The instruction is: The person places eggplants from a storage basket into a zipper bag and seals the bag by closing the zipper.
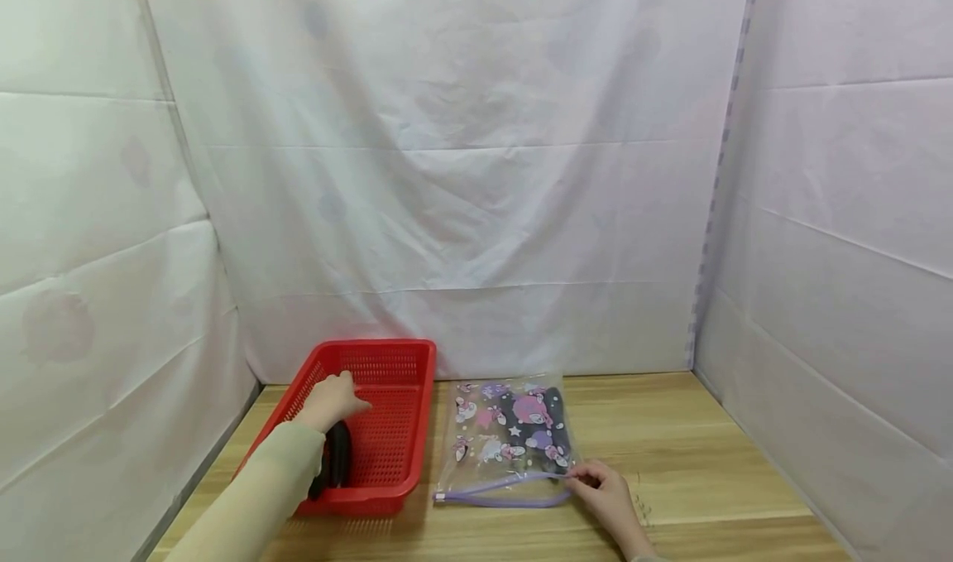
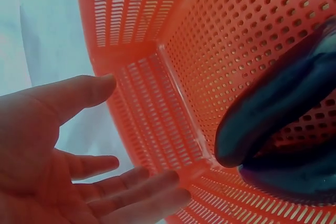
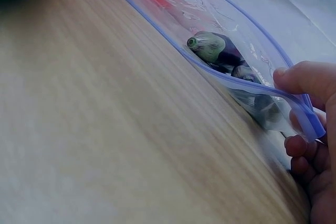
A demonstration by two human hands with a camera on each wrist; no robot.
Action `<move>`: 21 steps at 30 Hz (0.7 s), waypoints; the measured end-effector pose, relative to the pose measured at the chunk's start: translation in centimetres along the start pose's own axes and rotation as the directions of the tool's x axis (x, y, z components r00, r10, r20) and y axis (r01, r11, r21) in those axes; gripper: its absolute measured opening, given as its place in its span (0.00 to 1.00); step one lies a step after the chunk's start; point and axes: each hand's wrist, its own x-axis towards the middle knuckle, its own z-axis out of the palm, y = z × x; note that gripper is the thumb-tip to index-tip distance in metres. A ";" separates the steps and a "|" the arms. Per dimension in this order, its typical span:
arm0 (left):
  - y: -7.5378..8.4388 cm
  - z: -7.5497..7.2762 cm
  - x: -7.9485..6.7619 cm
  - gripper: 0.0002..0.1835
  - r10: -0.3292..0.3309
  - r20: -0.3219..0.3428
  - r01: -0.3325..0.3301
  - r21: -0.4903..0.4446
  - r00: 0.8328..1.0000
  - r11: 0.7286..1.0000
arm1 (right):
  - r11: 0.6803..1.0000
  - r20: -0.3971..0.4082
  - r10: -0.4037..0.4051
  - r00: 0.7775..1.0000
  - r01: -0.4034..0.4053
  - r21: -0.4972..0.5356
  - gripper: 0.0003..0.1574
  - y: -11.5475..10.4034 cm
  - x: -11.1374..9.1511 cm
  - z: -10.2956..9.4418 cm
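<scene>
Eggplants (image 2: 278,93), two of them and dark, lie side by side in a red basket (image 1: 368,498) at the lower left of the head view; in the left wrist view they occupy the right side of the frame. My left hand (image 1: 331,402) is over the basket, its grip relaxed, thumb and fingers extended and apart; whether a fingertip touches the basket wall I cannot tell. At the lower centre of the head view, a clear printed bag (image 1: 476,463) lies on the wooden table (image 1: 670,438), its purple zip strip (image 1: 521,503) toward the bottom of the frame and parted into a loop, with a slider (image 1: 440,497) at the left end. With my right hand (image 1: 606,496), lower right of centre, I pinch the strip's right end. Bagged eggplants (image 3: 212,48) show a green stem end at the upper centre of the right wrist view.
</scene>
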 end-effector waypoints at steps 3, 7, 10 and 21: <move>-0.1 0.1 0.3 0.39 -0.011 0.013 0.011 -0.012 1.000 1.000 | 1.000 -0.003 0.001 1.000 -0.001 0.003 0.10 0.0 0.0 0.0; -0.2 0.2 0.6 0.38 -0.033 0.023 0.034 -0.023 0.999 0.999 | 1.000 -0.002 -0.010 1.000 0.010 0.009 0.11 0.1 0.0 0.0; -0.3 0.1 0.6 0.35 -0.050 0.037 0.050 -0.007 0.998 0.999 | 1.000 -0.001 -0.015 1.000 0.015 0.015 0.10 0.1 0.0 0.0; -0.8 -0.4 0.2 0.21 -0.183 0.182 0.185 0.009 0.966 0.983 | 0.999 -0.004 0.042 0.999 -0.042 -0.006 0.08 -1.9 -0.5 0.1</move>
